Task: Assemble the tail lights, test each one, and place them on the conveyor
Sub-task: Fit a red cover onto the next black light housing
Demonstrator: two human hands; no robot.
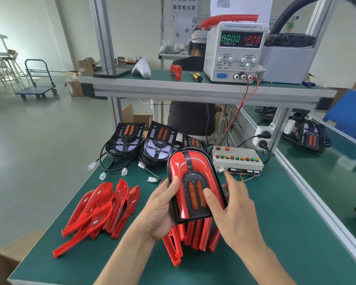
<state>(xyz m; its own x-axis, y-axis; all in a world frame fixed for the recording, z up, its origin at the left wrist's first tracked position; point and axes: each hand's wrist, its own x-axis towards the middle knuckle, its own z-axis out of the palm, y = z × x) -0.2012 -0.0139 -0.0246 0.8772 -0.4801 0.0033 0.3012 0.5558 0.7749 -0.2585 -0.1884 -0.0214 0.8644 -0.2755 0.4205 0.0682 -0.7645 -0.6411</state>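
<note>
Nearest to me, my two forearms reach up from the bottom edge over the green work table [275, 233]. My left hand [162, 210] cups the assembled tail light [193, 186] from below and from the left, thumb curled over its red edge, so I judge it is clasping the unit to keep it steady above the table. My right hand [232, 204] lies against the light's right side, thumb pressing on the black grille beside the two orange lenses; its fingers look fairly straight, so it seems to be pressing the cover home, not gripping. Under my hands lies a heap of red lens covers [193, 235], and a second heap [103, 208] fans out to the left, both within easy reach for the next units. Beyond these stand uncovered black housings [144, 140] with loose white connectors [152, 179]. To their right sits the push-button test box [237, 160], just past my right fingertips, probably the next stop. Farther right runs the green conveyor [327, 177], carrying a finished light [310, 138]. On the shelf above, the power supply [235, 52] reads twelve volts, no current.
</note>
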